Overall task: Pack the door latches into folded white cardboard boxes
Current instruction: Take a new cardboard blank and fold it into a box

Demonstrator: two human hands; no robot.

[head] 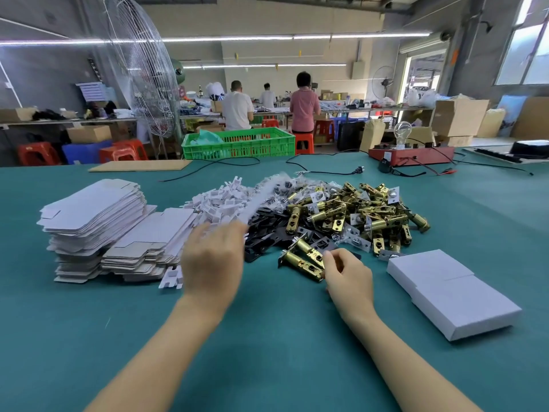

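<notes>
A heap of brass door latches (353,212) lies in the middle of the green table (267,337). My right hand (347,281) pinches the near end of one brass latch (303,261) lying in front of the heap. My left hand (212,263) hovers blurred beside the flat white box blanks (95,221), fingers spread, holding nothing that I can see. White cardboard inserts (221,200) and black strike plates (267,230) lie between the blanks and the latches. Two folded white boxes (451,289) rest at the right.
A single white insert (171,278) lies by the blank stacks. Bagged screws (285,185) sit behind the plates. At the table's far side are a cardboard sheet (141,165), a black cable (323,171) and a red tester box (411,154). People work at distant benches.
</notes>
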